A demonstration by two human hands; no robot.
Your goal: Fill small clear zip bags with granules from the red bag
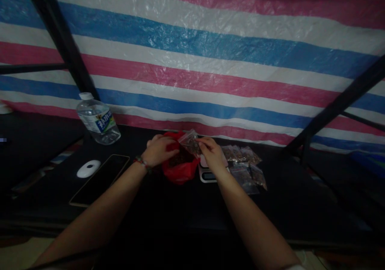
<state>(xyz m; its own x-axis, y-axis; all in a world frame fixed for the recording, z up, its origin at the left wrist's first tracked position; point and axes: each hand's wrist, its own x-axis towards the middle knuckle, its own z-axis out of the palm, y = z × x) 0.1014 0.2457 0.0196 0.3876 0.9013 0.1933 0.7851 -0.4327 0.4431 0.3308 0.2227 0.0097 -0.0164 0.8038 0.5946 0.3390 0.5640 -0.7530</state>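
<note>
My right hand (211, 154) pinches a small clear zip bag (190, 142) with brown bits in it, holding it tilted over the right side of a red plastic bag (180, 173). At the left of the red bag's mouth is my left hand (160, 150), a beaded bracelet on its wrist. Its fingers reach over the opening and look apart, with nothing visible between them. Dark brown loose material shows inside the red bag. Partly behind my right hand and forearm sits a small kitchen scale (207, 176) with a dim display.
Several filled zip bags (240, 154) lie right of the scale, with a flat clear bag (243, 177) in front. On the left are a large water bottle (100, 121), a phone (100, 180) and a white oval object (88, 168). Striped sheeting (192, 69) hangs behind the black table (180, 214); dark metal bars flank it.
</note>
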